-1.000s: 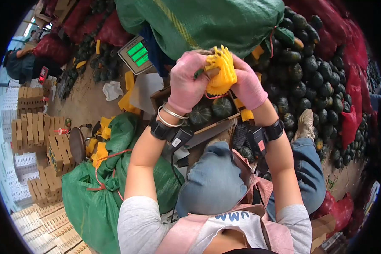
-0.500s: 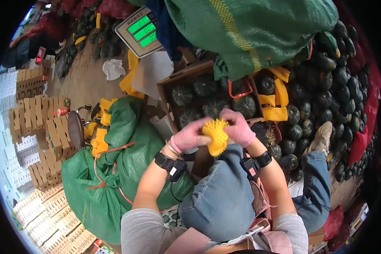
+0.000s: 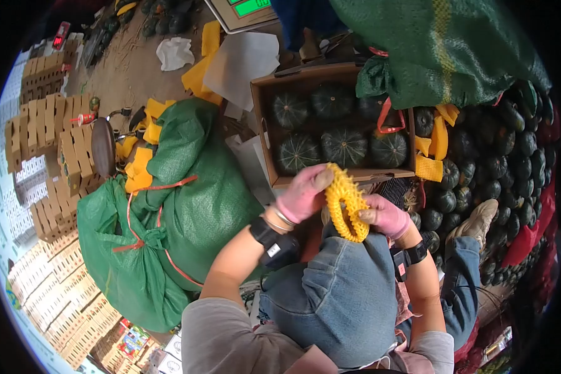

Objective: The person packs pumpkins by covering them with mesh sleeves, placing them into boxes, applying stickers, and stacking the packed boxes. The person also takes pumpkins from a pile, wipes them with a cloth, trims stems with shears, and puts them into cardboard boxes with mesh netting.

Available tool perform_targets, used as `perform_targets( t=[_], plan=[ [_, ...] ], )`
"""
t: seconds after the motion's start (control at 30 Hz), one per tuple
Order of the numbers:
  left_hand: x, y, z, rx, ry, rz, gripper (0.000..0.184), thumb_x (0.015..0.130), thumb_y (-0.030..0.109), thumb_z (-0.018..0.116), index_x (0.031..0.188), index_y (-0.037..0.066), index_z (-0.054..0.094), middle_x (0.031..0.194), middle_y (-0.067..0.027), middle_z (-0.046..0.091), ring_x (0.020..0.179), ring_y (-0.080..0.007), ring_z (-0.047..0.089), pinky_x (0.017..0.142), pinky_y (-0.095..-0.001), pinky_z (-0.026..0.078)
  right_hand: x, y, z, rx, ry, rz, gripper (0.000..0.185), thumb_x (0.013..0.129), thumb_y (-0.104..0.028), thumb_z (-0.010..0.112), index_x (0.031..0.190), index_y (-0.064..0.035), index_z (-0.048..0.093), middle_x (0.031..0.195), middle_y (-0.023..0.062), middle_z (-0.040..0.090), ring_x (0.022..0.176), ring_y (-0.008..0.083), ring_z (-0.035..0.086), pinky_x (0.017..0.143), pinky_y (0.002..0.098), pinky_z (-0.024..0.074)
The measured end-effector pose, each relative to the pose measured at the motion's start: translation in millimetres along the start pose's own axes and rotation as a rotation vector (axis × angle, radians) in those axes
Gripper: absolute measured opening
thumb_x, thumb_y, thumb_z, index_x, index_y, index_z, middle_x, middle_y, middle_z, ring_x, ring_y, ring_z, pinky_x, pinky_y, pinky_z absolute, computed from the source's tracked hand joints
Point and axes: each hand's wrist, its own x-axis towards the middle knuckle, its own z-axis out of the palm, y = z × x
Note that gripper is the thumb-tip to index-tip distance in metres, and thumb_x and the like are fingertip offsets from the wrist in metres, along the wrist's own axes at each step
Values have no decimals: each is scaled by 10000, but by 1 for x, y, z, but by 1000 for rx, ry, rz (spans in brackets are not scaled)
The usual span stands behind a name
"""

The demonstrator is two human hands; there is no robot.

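Observation:
Both my hands, in pink gloves, hold a yellow foam net sleeve [image 3: 341, 186] above my raised knee. My left hand [image 3: 305, 193] pinches its upper left side. On the lower right side, the fingers of my right hand [image 3: 386, 215] grip it. The sleeve is bunched into a thick ring with its opening facing me. Just beyond my hands stands an open cardboard box [image 3: 262, 132] with two rows of dark green pumpkins [image 3: 345, 148]. A green sack partly covers the box's back right corner, and a red tie [image 3: 389, 118] hangs over its right side.
Tied green sacks [image 3: 215, 187] lie at my left; another green sack [image 3: 411, 56] stands beyond the box. Loose pumpkins [image 3: 445, 201] cover the floor at right. Yellow foam sleeves [image 3: 429, 168] lie beside the box. A digital scale [image 3: 246, 15] is at the top, stacked cartons [image 3: 75, 280] far left.
The sleeve was a closed bundle between my hands; now it is spread into a ring with a visible opening. My view has shifted, showing more of the box.

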Motion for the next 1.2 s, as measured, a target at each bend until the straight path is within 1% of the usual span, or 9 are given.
perform_targets(
  t=[0.03,0.1,0.17,0.33,0.43,0.67,0.9,1.07,1.2],
  plan=[
    [8,-18,12,-158,158,30,527,897,508,505,1100,22,537,1007,-98,620,899,-171,605,829,-316,488,-3,-2,-6,-258,-9,39,515,830,-259,649,1222,43,505,1103,110,628,1044,215,583,930,317,440],
    [5,-9,12,-188,-138,-254,620,899,593,392,1121,29,523,992,-85,617,764,-134,580,683,-264,478,-15,0,-6,308,-75,-303,527,827,-317,666,1190,37,522,1063,134,638,988,245,614,882,356,478],
    [1,-15,6,46,-117,-373,592,922,562,396,1152,34,533,996,-56,614,746,-94,564,664,-231,474,-32,16,-8,244,294,-519,506,825,-326,666,1152,37,533,1002,139,652,826,218,645,728,315,524],
    [17,-2,-18,707,-117,-126,248,901,244,607,1002,18,595,879,27,585,852,-35,495,719,-233,455,-15,-8,-1,-606,741,-265,247,918,-207,509,1030,6,563,779,96,583,692,139,540,634,256,443],
    [45,11,-17,1587,425,458,238,886,244,591,931,10,573,820,-147,602,770,-281,582,698,-336,461,22,-21,-8,-976,832,-268,265,911,-220,506,1075,-13,533,845,183,565,729,211,545,704,329,457],
    [96,25,-41,1310,394,74,267,877,243,562,1035,30,526,962,-228,603,932,-413,562,783,-407,461,81,-28,-26,-322,836,5,386,921,-243,470,1206,16,486,1103,144,605,1016,237,554,884,306,415],
    [0,53,-8,1525,564,328,217,835,167,602,1025,71,558,934,-211,577,853,-430,535,762,-450,456,75,-13,21,-433,465,-347,354,931,-216,512,1226,-23,477,1061,98,593,982,134,525,863,278,440],
    [0,36,-35,1471,521,553,221,826,143,624,1011,41,559,965,-170,586,878,-374,564,759,-387,475,92,-2,-11,-906,726,-466,315,912,-209,528,1158,-17,487,1008,231,562,935,396,563,812,347,466],
    [4,24,-47,1335,650,643,194,849,130,620,1009,38,558,903,-157,599,806,-309,592,731,-319,480,105,-1,-18,-827,684,-763,233,893,-168,548,1058,-8,512,949,188,569,892,381,569,772,340,467]
  ],
)
